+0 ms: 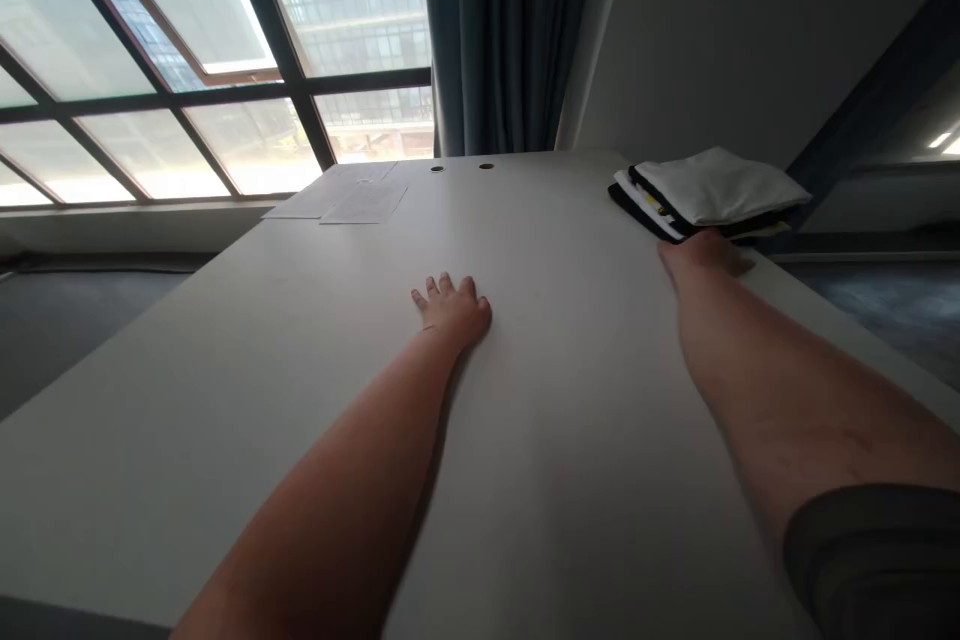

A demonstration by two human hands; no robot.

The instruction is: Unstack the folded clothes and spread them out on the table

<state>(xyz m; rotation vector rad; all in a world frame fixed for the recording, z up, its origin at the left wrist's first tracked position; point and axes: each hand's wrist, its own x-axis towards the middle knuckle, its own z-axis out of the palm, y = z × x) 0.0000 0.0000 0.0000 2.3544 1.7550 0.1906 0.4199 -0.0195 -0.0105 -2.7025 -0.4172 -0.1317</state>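
Office-like room: long white desk (pixel 525 400), big windows (pixel 187 50), curtain (pixel 502 30).

right hand (pixel 703 255): fingertips hidden under stack of folded black and white cloths (pixel 705 192) | flat pale papers (pixel 352 195): print unreadable

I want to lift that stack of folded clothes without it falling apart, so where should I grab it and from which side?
Take the stack of folded clothes by its near edge, where the right hand already touches it, coming in low from the person's side. The layers lie flat, so probably slide fingers under the bottom black piece and press the thumb on the white top.
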